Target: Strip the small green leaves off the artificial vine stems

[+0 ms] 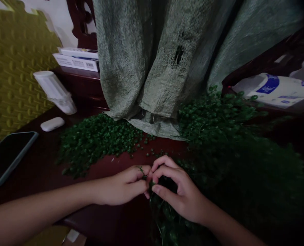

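Note:
My left hand [124,187] is closed around a thin green sprig [141,169], whose tip pokes out above the fingers. Against it my right hand [181,189] curls in a pinch, its fingertips meeting the left ones over a small green bit of the plant. Below the right hand hang dark stems with round green heads [167,218]. Behind the left hand lies a pile of small round green heads [97,136] picked off their stems. To the right spreads a big heap of uncut green plants [218,119], much of it in shadow.
A grey woven sack [164,75] drapes over the back of the dark red table [116,167]. On the left are a phone [9,155], a white earbud case [52,124], a white cup-like container [54,89] and white boxes [76,61]. A tissue pack [277,89] lies at right.

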`<state>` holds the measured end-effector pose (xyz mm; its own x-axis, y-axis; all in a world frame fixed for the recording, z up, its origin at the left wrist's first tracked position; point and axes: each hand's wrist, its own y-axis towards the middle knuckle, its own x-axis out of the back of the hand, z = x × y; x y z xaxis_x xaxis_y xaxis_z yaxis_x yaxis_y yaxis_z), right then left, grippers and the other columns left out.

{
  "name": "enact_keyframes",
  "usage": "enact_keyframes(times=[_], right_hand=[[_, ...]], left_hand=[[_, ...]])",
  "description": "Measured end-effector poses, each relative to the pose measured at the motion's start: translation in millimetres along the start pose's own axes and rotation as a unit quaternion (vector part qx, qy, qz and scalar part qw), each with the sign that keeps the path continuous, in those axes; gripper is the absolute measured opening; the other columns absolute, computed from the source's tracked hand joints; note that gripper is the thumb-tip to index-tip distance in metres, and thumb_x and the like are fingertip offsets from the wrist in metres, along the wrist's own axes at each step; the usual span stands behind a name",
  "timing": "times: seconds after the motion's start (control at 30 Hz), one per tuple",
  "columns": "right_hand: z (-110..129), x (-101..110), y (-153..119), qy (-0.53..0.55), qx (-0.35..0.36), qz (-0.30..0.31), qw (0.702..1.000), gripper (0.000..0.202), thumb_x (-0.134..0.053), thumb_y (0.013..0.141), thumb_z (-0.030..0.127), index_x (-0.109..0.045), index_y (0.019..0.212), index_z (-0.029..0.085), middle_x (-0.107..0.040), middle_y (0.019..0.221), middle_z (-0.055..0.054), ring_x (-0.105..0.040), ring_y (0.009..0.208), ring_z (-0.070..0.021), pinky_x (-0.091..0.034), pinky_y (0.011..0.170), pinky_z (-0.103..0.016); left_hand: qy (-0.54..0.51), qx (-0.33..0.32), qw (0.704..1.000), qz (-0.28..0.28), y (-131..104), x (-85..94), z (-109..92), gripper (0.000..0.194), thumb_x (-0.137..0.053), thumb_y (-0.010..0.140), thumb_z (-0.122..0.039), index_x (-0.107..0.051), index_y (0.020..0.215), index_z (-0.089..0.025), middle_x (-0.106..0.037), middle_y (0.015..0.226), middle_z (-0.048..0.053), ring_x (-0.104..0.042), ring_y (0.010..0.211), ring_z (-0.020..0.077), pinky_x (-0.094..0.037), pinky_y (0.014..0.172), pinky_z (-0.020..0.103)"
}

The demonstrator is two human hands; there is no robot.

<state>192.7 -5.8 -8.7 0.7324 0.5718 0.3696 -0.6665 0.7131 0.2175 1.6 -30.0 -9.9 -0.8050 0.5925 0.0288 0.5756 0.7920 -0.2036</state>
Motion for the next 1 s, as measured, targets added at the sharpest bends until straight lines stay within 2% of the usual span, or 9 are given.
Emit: enact_keyframes(times=[0.13, 0.47, 0.57, 0.7, 0.8, 0.9, 1.0], right_hand=[[-1, 1, 0, 0.006, 0.000, 0.011, 1.000, 0.005, -0.061, 0.083, 0.015, -0.059, 0.081, 0.019, -0.054, 0.098, -0.005, -0.058, 0.092, -0.0176, -0.048, 0.087, -0.033], [-2, 4, 0, 0.025, -0.007, 0.031, 0.999, 0.008, -0.061, 0.082, 0.012, -0.059, 0.081, 0.020, -0.052, 0.098, -0.003, -0.057, 0.091, -0.0153, -0.047, 0.086, -0.030], [-2, 4, 0, 0.033, -0.012, 0.023, 0.999, 0.006, -0.061, 0.083, 0.014, -0.059, 0.080, 0.019, -0.052, 0.098, -0.004, -0.057, 0.091, -0.0159, -0.047, 0.086, -0.030], [-2, 3, 0, 0.035, -0.020, -0.009, 0.999, 0.006, -0.059, 0.082, 0.013, -0.058, 0.079, 0.019, -0.052, 0.097, -0.004, -0.057, 0.091, -0.0160, -0.046, 0.085, -0.029], [-3, 2, 0, 0.033, -0.021, -0.016, 0.999, 0.007, -0.059, 0.082, 0.012, -0.057, 0.079, 0.018, -0.052, 0.096, -0.004, -0.056, 0.093, -0.0153, -0.044, 0.086, -0.027], [-4, 0, -1, 0.024, -0.025, -0.017, 0.999, 0.007, -0.059, 0.082, 0.012, -0.057, 0.080, 0.018, -0.052, 0.097, -0.004, -0.055, 0.094, -0.0158, -0.042, 0.086, -0.028], [-5, -3, -2, 0.012, -0.029, -0.013, 0.999, 0.008, -0.059, 0.081, 0.010, -0.057, 0.081, 0.018, -0.053, 0.100, -0.004, -0.055, 0.095, -0.0163, -0.041, 0.086, -0.029]], left_hand=[[-0.016, 0.009, 0.999, 0.027, 2, 2.5, 0, 0.006, -0.044, 0.079, -0.015, -0.045, 0.074, -0.018, -0.048, 0.077, -0.003, -0.057, 0.075, 0.0122, -0.051, 0.074, 0.026], [0.022, 0.008, 0.999, 0.039, 3, 4.5, -3, 0.009, -0.044, 0.081, -0.013, -0.046, 0.074, -0.018, -0.053, 0.073, -0.002, -0.056, 0.071, 0.0121, -0.047, 0.070, 0.026], [0.000, -0.011, 1.000, 0.022, 4, 1.8, 1, 0.007, -0.045, 0.082, -0.014, -0.046, 0.076, -0.017, -0.052, 0.075, -0.002, -0.056, 0.070, 0.0112, -0.048, 0.068, 0.025], [-0.021, -0.031, 0.999, -0.035, 4, -1.5, 9, 0.008, -0.048, 0.085, -0.020, -0.045, 0.079, -0.017, -0.049, 0.075, -0.003, -0.059, 0.064, 0.0110, -0.048, 0.058, 0.022], [0.074, -0.076, 0.992, -0.071, 3, 0.3, 10, 0.010, -0.049, 0.088, -0.021, -0.050, 0.080, -0.016, -0.053, 0.073, -0.001, -0.058, 0.062, 0.0112, -0.045, 0.056, 0.022], [0.192, -0.142, 0.966, -0.096, 2, 3.4, 10, 0.013, -0.051, 0.087, -0.016, -0.058, 0.076, -0.014, -0.056, 0.070, 0.000, -0.051, 0.062, 0.0100, -0.039, 0.058, 0.021], [0.215, -0.165, 0.957, -0.106, 2, 3.5, 10, 0.016, -0.052, 0.083, -0.012, -0.056, 0.069, -0.014, -0.053, 0.065, -0.002, -0.046, 0.059, 0.0087, -0.034, 0.055, 0.020]])
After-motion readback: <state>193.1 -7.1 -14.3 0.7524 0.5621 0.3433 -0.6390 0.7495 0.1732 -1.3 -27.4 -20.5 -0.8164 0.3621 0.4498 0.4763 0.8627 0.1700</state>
